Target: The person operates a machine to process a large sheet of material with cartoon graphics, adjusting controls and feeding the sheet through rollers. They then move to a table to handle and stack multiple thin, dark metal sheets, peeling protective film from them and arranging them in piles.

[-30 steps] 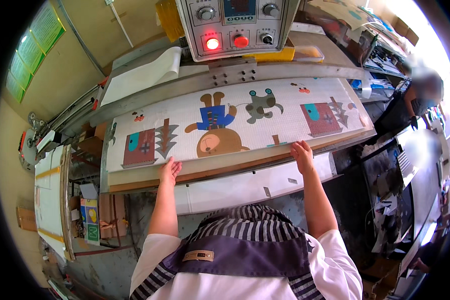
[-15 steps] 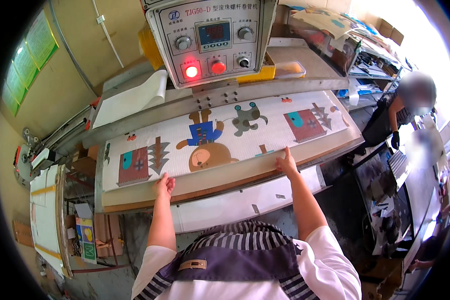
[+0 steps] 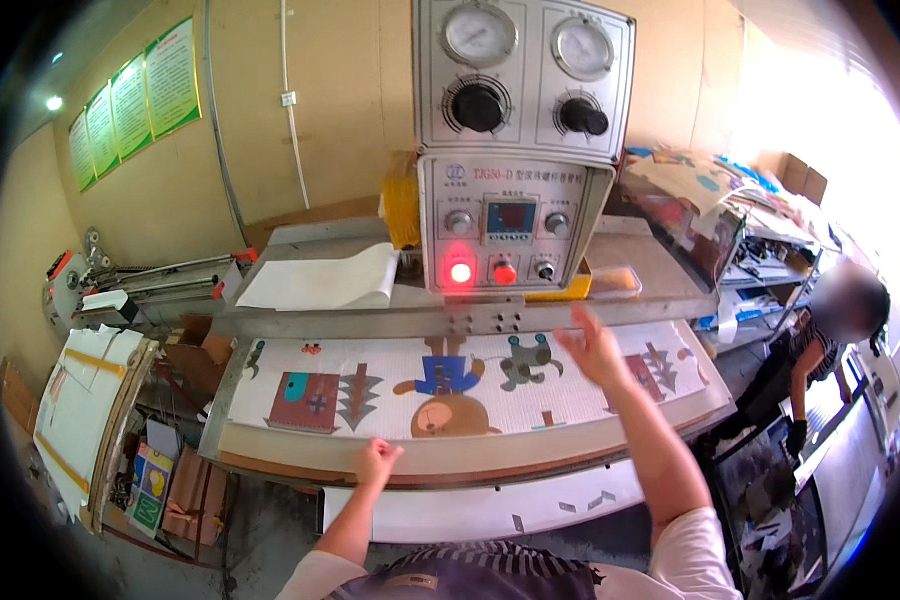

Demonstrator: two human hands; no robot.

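Inspection: right hand (image 3: 592, 350) raised over sheet (image 3: 460, 388), left hand (image 3: 377, 462) at near edge

Head view. The sheet, printed with a bear and houses, lies flat on the table (image 3: 530, 456). It extends below the right fingers in the picture and to both sides, and beyond the left fingers. The right fingers are blurred, extended and loosely parted, with nothing seen in their hold. The left fingers are partly curled just beside the table's near edge; whether they touch or grip anything cannot be told. Beyond the right fingers stands a control box (image 3: 522, 180), red lamp (image 3: 460, 272) lit. A metal beam (image 3: 370, 322) runs beyond the left fingers, along the sheet's far side. A co-worker (image 3: 815, 355) is well to the right of the right fingers.
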